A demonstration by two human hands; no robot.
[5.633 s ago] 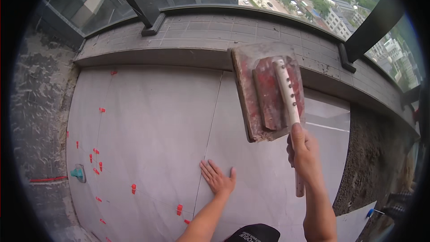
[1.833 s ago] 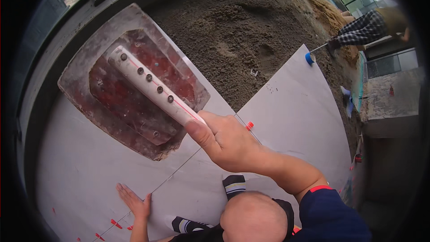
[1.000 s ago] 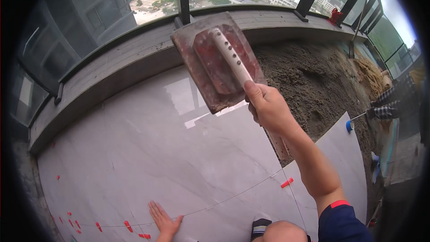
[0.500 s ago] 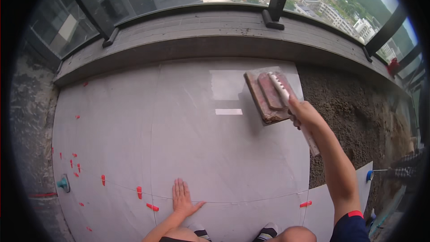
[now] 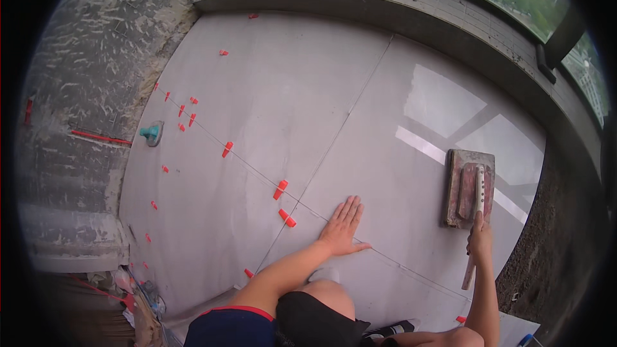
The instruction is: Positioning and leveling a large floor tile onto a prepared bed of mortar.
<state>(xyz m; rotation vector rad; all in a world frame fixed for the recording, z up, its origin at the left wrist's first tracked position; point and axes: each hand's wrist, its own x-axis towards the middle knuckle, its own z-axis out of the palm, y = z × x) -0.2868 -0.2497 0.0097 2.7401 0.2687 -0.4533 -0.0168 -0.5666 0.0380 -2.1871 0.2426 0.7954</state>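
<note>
My left hand (image 5: 342, 228) lies flat on a large grey floor tile (image 5: 405, 199), fingers stretched out, beside the joint with the near row of tiles. To its right, my right hand (image 5: 479, 241) grips the long pale handle of a tile tamper (image 5: 457, 186), a thick, worn, reddish rectangular block. The block is over the right part of the same tile; whether it touches the surface I cannot tell. Two red levelling wedges, one (image 5: 281, 189) beyond the joint and another (image 5: 287, 218) on the near side, are left of my left hand.
More red wedges dot the tiles at the left, near a teal suction cup (image 5: 152, 133). Rough mortar (image 5: 546, 244) borders the tile at the right. A low ledge (image 5: 437, 29) under windows bounds the far side. Stained concrete floor (image 5: 83, 83) lies left. My knees are close by.
The view has turned to the left, bringing more wedges and concrete into sight. My right hand still holds the tamper, now more upright in the picture. My left hand stays flat on the tile.
</note>
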